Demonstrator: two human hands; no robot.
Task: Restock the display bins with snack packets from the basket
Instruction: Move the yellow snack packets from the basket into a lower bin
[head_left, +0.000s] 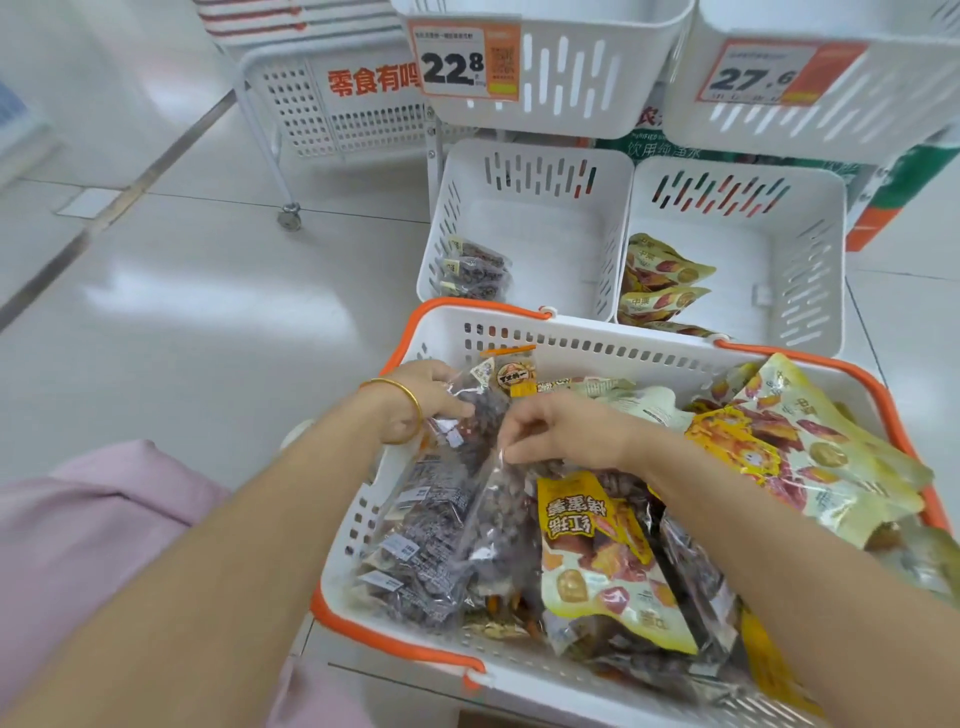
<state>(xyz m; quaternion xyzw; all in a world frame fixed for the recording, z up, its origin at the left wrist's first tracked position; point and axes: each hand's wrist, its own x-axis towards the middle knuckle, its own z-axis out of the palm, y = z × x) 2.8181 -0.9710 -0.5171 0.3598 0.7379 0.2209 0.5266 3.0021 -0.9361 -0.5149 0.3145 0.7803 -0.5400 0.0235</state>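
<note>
The dark snack packets (441, 519) were stacked along the 9 o'clock side of the basket (571, 345), and both hands were in there on them. Left hand (421, 400) had its fingers curled around the tops of the bunch. Right hand (566, 431) had its fingers pinched on one packet's clear top edge. Looked like the pick-up step to me. Same kind of packets sat in the left bin (535, 249) at 12 o'clock, so next I'd guess lift them clear of the yellow packets (597, 551) and carry them there.
</note>
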